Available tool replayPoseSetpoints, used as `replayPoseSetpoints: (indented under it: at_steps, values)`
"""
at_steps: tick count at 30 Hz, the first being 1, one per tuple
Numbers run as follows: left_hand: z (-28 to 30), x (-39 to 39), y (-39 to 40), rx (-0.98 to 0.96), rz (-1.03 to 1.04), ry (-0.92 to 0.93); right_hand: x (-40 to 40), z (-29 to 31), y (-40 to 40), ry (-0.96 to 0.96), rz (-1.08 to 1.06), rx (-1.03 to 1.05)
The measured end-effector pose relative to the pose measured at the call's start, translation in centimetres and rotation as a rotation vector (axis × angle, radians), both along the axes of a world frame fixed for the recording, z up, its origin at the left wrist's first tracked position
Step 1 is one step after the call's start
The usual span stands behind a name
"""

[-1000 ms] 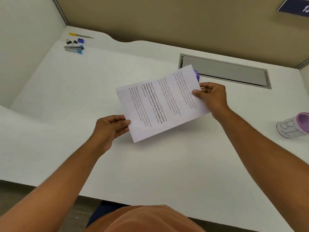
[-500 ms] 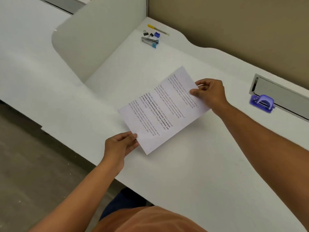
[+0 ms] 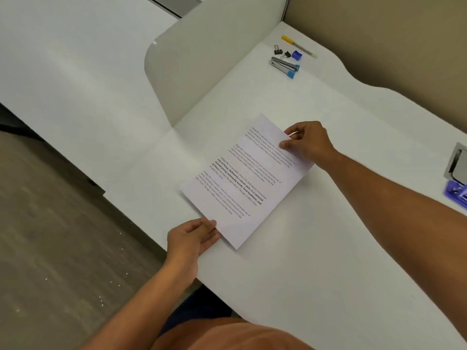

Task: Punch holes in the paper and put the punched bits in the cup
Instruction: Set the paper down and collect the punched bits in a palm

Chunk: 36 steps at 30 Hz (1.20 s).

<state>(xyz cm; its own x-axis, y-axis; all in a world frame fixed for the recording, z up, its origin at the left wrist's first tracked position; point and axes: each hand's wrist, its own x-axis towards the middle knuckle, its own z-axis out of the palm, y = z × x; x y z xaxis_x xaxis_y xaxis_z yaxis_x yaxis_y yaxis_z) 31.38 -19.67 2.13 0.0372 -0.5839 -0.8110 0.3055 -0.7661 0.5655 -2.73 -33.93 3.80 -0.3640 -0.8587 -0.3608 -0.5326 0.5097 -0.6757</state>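
Meanwhile, the paper (image 3: 249, 179) has been carried leftward and lowered close to the desk (image 3: 328, 248), pinched at opposite ends by the left hand (image 3: 193, 239) and right hand (image 3: 307, 144), so the punch (image 3: 456, 194) is left farther off and nothing is punched yet.

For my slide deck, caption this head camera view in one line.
Both hands, left hand and right hand, hold a printed paper over the desk, hole punch waiting nearby.
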Motion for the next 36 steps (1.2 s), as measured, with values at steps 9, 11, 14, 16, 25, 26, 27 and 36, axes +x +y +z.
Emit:
replayPoseSetpoints:
  at_steps: [9, 11, 14, 16, 25, 26, 27, 36]
  values:
    - [0.3, -0.6, -0.4, 0.104, -0.015, 0.013, 0.9, -0.8, -1.8, 0.045, 0.076, 0.026]
    - [0.4, -0.8, -0.2, 0.117, -0.009, 0.012, 0.7, -0.9, -1.9, 0.061, 0.096, 0.016]
    - [0.8, -0.7, 0.3, 0.110, -0.033, -0.010, 0.8, -0.7, -1.7, 0.088, 0.118, 0.003]
    - [1.1, -0.2, 0.6, 0.077, -0.067, -0.058, 0.9, -0.6, -1.5, 0.108, 0.122, 0.010]
    - [-0.7, 2.6, -1.7, -0.935, -0.842, -0.988, 1.9, -0.9, 2.4, 0.371, 0.298, -0.044]
    - [-1.4, 2.5, -2.6, -1.036, -0.916, -1.014, 2.5, -1.0, 3.3, 0.422, 0.321, -0.036]
    - [-2.0, 2.3, -3.5, -1.083, -0.979, -1.027, 3.0, -1.1, 4.2, 0.461, 0.340, -0.027]
    - [-3.5, 0.4, -6.2, -1.055, -1.250, -1.136, 5.3, -2.5, 7.2, 0.419, 0.348, 0.015]
